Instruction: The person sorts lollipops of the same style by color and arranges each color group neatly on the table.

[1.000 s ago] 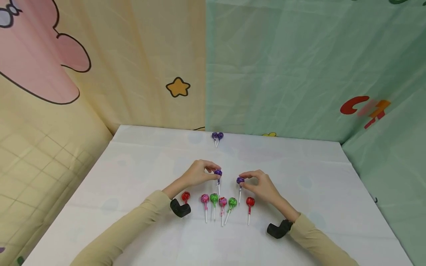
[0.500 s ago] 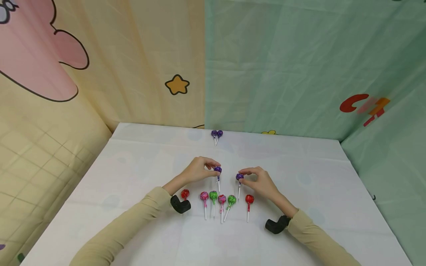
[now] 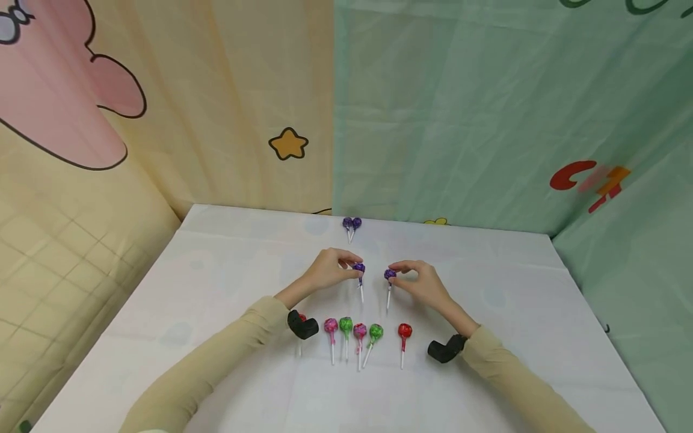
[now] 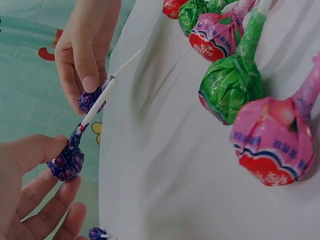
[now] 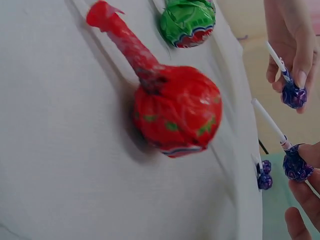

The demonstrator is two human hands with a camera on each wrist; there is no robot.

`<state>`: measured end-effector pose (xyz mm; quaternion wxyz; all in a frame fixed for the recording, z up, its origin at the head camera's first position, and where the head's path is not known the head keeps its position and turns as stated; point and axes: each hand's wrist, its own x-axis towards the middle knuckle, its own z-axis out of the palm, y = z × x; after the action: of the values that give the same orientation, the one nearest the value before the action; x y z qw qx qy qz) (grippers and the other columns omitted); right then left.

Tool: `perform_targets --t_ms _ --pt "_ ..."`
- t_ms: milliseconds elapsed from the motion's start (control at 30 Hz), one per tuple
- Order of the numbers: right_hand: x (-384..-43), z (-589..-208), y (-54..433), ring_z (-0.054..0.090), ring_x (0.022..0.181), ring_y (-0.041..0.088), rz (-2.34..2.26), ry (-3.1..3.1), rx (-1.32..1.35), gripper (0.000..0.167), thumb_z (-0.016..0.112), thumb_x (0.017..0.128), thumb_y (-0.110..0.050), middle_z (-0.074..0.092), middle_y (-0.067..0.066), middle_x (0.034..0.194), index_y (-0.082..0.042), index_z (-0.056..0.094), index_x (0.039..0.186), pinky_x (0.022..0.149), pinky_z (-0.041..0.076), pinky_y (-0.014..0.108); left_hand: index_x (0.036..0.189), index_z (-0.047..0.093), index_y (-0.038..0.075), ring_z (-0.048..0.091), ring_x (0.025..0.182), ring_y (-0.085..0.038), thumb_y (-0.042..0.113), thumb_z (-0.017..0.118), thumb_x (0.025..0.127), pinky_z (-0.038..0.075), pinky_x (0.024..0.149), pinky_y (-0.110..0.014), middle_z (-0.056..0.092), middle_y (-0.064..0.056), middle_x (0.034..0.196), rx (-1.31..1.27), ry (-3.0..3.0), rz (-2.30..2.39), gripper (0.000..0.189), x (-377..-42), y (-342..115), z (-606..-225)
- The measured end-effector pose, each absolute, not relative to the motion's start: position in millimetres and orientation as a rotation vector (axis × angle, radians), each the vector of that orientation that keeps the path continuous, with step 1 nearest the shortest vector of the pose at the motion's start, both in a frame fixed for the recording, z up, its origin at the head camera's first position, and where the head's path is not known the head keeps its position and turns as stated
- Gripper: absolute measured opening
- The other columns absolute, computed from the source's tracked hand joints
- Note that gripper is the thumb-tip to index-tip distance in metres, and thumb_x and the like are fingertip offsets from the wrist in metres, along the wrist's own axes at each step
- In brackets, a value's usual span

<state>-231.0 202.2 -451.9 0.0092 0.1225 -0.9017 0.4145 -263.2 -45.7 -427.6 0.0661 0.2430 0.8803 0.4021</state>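
My left hand (image 3: 327, 269) pinches a purple-wrapped lollipop (image 4: 68, 162) by its head, between thumb and fingers, with the white stick toward me. Opposite it, my right hand (image 3: 425, 284) pinches a second purple lollipop (image 5: 297, 165) the same way. Both lollipops are held a little above the table, a short gap apart. Nearer to me lies a row on the cloth: a pink lollipop (image 3: 331, 325), a green lollipop (image 3: 346, 325), another pink one, another green one, and a red lollipop (image 3: 404, 331) at the right. A further red lollipop is mostly hidden behind the left wrist's black mount (image 3: 302, 325).
Two more purple lollipops (image 3: 352, 223) lie side by side near the far edge of the white-covered table (image 3: 243, 234). Printed curtains (image 3: 460, 108) stand behind the table and at both sides. The right wrist carries a black mount (image 3: 446, 349) too.
Both hands have moved away from me toward the far edge, carrying their purple lollipops. The left wrist's mount now covers most of the left red lollipop. The row has stayed put.
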Motion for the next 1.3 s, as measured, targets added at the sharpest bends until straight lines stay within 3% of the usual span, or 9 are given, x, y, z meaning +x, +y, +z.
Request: perform_targets --t_ms 300,633,1067,1300 --pt "-254.9 -447.8 205.1 0.059 0.104 0.029 1.255 -2.822 0.4 0.031 0.072 0.086 -0.021 0.071 0.01 0.111 -0.009 0.07 0.114 0.091 0.044 0.05 0.109 0.073 0.007 0.057 0.078 -0.015 0.023 0.077 0.081 0.042 0.066 -0.021 0.074 -0.007 0.098 0.677 2.725 1.224 0.032 -287.5 -39.2 -427.1" --pt "-280.4 -442.5 203.7 0.06 0.106 0.029 1.229 -2.848 0.382 0.032 0.07 0.087 -0.023 0.07 0.011 0.114 -0.009 0.069 0.117 0.091 0.047 0.048 0.109 0.073 0.008 0.057 0.079 -0.015 0.023 0.076 0.082 0.041 0.064 -0.021 0.074 -0.007 0.1 0.594 2.756 1.21 0.031 -312.9 -32.9 -423.4" --pt "-306.4 -438.7 204.4 0.061 0.102 0.029 1.178 -2.872 0.347 0.031 0.07 0.087 -0.021 0.07 0.012 0.113 -0.007 0.069 0.116 0.087 0.049 0.045 0.111 0.073 0.009 0.062 0.09 -0.019 0.023 0.074 0.082 0.046 0.073 -0.026 0.072 -0.008 0.105 0.521 2.786 1.212 0.032 -342.4 -18.3 -425.3" --pt "-320.6 -437.4 205.4 0.062 0.1 0.029 1.179 -2.878 0.327 0.032 0.069 0.087 -0.021 0.07 0.013 0.114 -0.007 0.069 0.116 0.087 0.049 0.044 0.108 0.074 0.01 0.065 0.088 -0.015 0.025 0.076 0.08 0.049 0.076 -0.026 0.074 -0.005 0.1 0.523 2.772 1.271 0.031 -353.1 -12.6 -426.7"
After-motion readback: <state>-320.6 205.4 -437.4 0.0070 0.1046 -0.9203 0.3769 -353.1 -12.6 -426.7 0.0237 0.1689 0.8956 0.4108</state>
